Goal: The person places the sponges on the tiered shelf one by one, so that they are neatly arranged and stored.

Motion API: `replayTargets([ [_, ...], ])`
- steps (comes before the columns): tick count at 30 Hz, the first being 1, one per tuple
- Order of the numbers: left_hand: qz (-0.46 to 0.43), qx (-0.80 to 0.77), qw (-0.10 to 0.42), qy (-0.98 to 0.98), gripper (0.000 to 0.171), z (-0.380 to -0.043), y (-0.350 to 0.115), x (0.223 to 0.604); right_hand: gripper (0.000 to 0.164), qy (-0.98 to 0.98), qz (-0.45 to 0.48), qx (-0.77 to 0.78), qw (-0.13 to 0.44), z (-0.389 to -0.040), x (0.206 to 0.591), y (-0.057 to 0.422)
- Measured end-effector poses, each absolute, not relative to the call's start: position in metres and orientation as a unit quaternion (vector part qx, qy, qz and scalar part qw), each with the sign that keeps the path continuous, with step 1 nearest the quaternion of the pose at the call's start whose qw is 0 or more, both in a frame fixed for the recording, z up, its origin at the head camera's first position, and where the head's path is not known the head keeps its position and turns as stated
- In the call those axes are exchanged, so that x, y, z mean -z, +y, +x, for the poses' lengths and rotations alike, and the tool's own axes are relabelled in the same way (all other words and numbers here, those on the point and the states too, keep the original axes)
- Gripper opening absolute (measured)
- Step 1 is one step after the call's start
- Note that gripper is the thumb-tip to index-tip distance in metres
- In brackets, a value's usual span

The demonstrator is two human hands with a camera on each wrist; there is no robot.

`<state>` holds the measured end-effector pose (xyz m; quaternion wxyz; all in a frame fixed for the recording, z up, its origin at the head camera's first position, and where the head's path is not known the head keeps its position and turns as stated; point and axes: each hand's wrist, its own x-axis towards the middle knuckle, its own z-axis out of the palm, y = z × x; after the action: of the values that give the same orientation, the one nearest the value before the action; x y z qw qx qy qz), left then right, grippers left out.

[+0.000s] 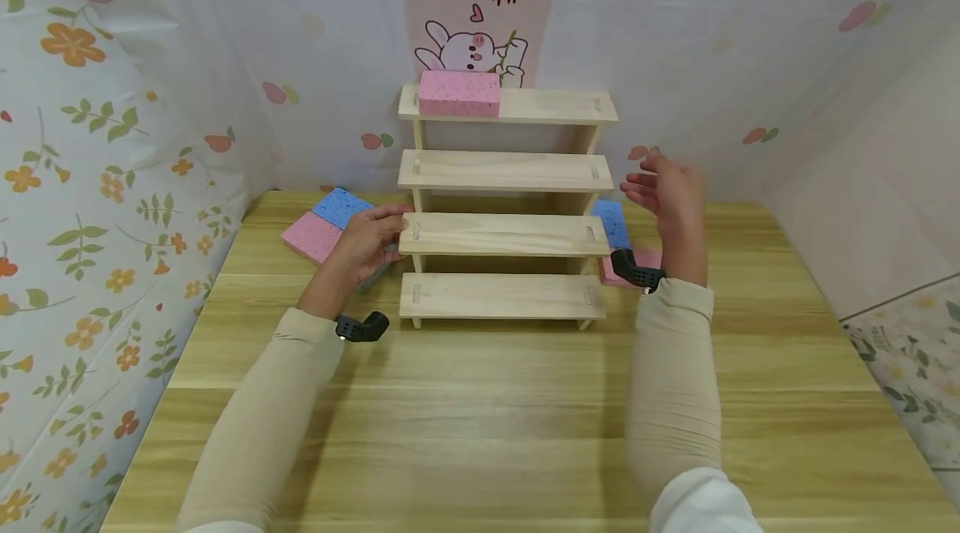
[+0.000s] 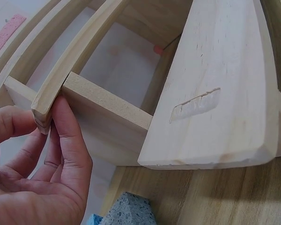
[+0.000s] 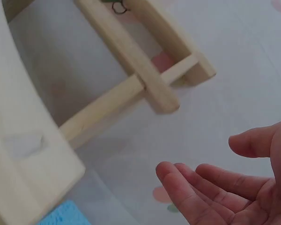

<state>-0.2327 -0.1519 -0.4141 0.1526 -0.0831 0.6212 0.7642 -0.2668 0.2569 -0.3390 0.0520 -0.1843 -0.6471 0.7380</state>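
A four-step wooden rack (image 1: 504, 234) stands at the back of the table. My left hand (image 1: 369, 240) pinches the left end of its second step from the bottom, thumb above and fingers beneath, as the left wrist view shows on the step end (image 2: 49, 101). To the right of the rack my right hand (image 1: 670, 187) is raised beside the upper steps, fingers loosely bent and apart from the wood. In the right wrist view that hand (image 3: 229, 192) holds nothing. On the left of the top step lies a pink speckled sponge (image 1: 459, 95).
Left of the rack lie a blue sponge (image 1: 339, 206), a pink sponge (image 1: 311, 236) and a grey one (image 2: 129, 211), partly hidden by my hand. On the right are another blue sponge (image 1: 611, 225) and a pink one (image 1: 647, 260). A patterned cloth (image 1: 315, 42) hangs behind.
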Motion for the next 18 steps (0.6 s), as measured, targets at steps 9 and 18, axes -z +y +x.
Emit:
replayTargets([
  [9,-0.086,-0.766,0.15,0.619,0.026,-0.232,-0.153,0.414,0.032,-0.674,-0.21,-0.707,0.046,-0.267,0.366,0.271],
  [18,-0.08,-0.765,0.152,0.62,0.028,-0.231,-0.152,0.413,0.043,-0.703,-0.221,-0.676,0.021,-0.267,0.386,0.278],
])
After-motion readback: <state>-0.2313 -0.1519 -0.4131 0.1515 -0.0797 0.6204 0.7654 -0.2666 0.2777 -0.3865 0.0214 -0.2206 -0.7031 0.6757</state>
